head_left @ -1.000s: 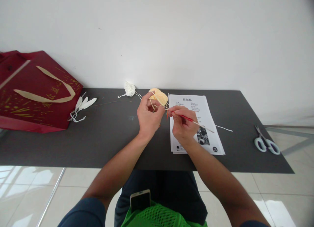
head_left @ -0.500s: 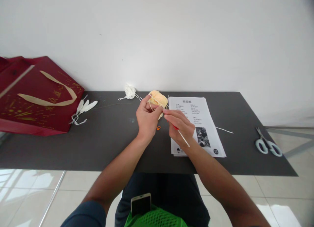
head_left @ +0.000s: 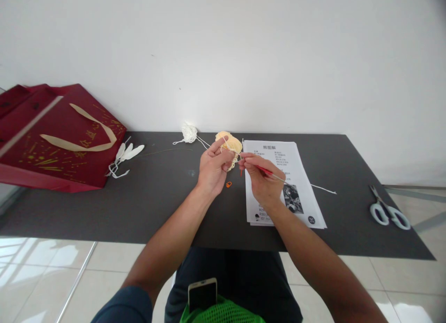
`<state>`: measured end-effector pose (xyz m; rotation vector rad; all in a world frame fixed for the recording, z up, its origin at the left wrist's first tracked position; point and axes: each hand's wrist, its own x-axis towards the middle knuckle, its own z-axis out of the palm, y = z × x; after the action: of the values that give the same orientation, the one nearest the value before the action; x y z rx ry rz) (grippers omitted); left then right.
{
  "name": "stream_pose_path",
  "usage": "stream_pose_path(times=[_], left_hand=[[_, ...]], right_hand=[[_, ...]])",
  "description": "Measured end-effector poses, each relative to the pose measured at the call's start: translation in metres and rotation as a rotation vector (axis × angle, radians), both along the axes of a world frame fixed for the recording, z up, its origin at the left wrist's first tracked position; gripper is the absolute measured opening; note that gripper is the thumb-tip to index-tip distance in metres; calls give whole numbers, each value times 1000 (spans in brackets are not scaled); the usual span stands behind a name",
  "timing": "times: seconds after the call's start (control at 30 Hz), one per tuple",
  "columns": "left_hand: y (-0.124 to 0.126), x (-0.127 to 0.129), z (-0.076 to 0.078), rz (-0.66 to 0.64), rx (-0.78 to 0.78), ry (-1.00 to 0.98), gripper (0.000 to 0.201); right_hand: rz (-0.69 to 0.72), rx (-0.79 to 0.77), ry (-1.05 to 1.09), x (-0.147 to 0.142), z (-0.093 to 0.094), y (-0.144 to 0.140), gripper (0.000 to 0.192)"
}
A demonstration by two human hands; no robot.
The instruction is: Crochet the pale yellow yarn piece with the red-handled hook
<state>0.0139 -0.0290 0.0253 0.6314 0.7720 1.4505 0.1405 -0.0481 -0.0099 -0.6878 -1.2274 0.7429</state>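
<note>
Two forearms raised, left hand (head_left: 213,168) pinching yellow crochet piece (head_left: 230,145), right hand (head_left: 264,181) gripping crochet hook (head_left: 275,175)

Counted: one red paper gift bag (head_left: 52,141), one pair of white-handled scissors (head_left: 388,211), one printed paper sheet (head_left: 282,183), one small orange stitch marker (head_left: 228,184).

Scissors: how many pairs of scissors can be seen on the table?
1. The scissors lie flat near the right end of the dark table, to the right of the printed sheet, apart from both hands. More could be hidden inside the red bag.
</note>
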Motion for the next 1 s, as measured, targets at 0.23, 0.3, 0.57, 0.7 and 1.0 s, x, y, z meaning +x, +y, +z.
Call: stream_pose_path(times=[0.23, 0.3, 0.57, 0.7, 1.0], left_hand=[[2, 1, -8, 32, 63, 177, 63], [3, 0, -11, 84, 70, 283, 66], [3, 1, -18, 190, 255, 634, 65], [5, -2, -16, 84, 275, 558, 65], [9, -8, -16, -45, 264, 395, 59]], right_hand=[[-31, -44, 78, 3, 2, 6, 12], [-86, 19, -29, 6, 0, 6, 12], [-139, 0, -83, 10, 3, 1, 12], [8, -108, 181, 11, 9, 7, 17], [185, -233, 383, 19, 18, 13, 23]])
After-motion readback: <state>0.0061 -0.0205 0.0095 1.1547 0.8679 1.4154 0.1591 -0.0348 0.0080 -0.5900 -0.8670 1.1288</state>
